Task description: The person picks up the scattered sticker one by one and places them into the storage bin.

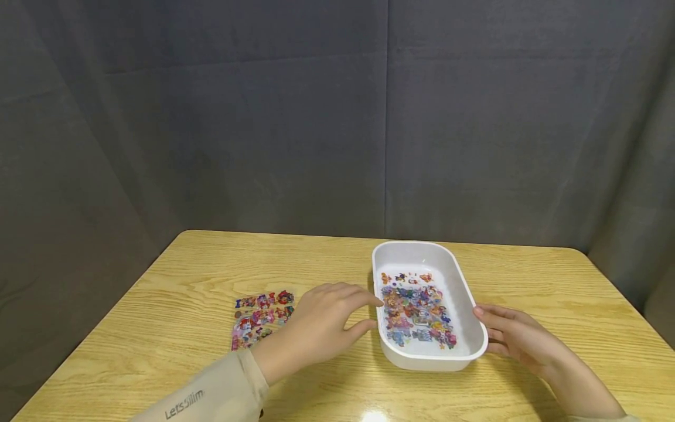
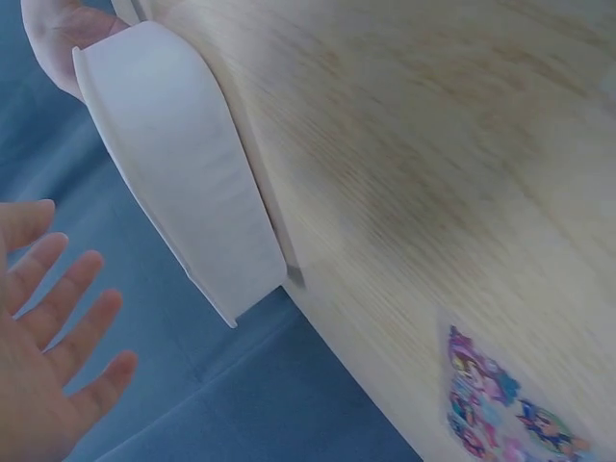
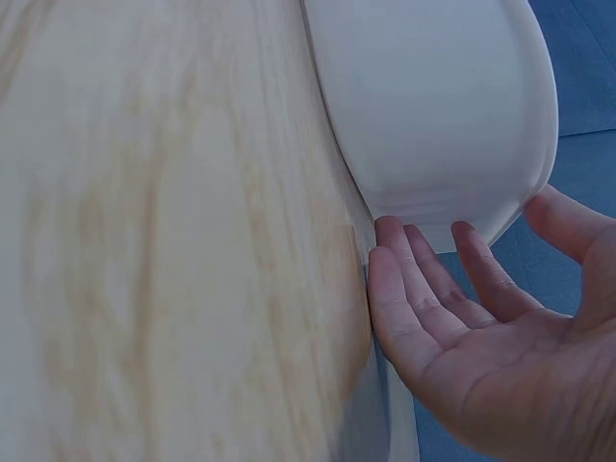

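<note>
- White tray [image 1: 432, 363] sits on the tabletop [image 1: 327, 264], right of the middle in the head view, its hollow facing up and its long sides running away from the person.
- Colourful cartoon stickers [image 1: 416, 313] lie on the tray's floor; whether they make one sheet or several, I cannot tell.
- Right hand [image 1: 519, 337] holds the tray by its right side: the thumb is at the rim, and the other fingers bend up against the outer wall below it.
- Left hand [image 1: 332, 319] reaches toward the tray's left rim with nothing in its grasp, fingers spread loosely and thumb wide of them; the left wrist view shows a gap between it and the tray.
- Clear sticker sheet [image 1: 255, 325] lies on the tabletop left of the tray, partly hidden behind the left hand and forearm.
- Pale sleeve [image 1: 211, 392] with dark lettering covers the left forearm.
- Dark curtain [image 1: 290, 146] hangs behind the tabletop.
</note>
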A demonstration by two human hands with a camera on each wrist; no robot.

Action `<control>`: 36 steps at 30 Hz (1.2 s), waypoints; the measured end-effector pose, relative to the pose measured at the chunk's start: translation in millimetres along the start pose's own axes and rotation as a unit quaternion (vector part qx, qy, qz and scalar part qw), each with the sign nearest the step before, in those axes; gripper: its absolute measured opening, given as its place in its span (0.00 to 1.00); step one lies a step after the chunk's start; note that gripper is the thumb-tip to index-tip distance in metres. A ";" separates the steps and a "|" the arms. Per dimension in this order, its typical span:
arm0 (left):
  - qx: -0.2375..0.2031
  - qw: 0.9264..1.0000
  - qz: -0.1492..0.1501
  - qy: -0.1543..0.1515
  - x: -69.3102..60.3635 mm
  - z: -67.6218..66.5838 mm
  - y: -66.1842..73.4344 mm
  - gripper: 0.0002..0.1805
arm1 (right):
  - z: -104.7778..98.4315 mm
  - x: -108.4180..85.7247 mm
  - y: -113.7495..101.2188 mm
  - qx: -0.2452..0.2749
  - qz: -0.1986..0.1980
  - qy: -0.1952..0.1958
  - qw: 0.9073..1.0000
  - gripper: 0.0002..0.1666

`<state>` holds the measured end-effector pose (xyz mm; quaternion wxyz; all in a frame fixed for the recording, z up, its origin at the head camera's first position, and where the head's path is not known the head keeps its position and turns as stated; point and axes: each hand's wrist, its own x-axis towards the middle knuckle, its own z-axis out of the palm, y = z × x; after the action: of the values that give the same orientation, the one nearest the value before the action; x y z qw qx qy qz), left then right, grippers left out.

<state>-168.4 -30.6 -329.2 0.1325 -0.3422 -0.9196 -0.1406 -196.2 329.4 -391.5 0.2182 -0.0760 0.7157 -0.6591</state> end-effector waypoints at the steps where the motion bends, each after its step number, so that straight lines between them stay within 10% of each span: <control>1: -0.001 1.000 0.001 0.001 -2.1 -0.3 -1.2 0.16 | 0.1 0.1 0.0 -0.001 0.000 0.000 1.000 0.40; 36: 0.033 0.999 -0.005 -0.013 -65.9 -13.0 -48.8 0.15 | 0.3 0.9 1.3 0.003 0.006 0.010 1.000 0.41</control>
<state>-150.9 -109.6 -347.7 0.1306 -0.3353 -0.9269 -0.1066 -196.6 329.0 -392.9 0.2152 -0.0650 0.7162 -0.6607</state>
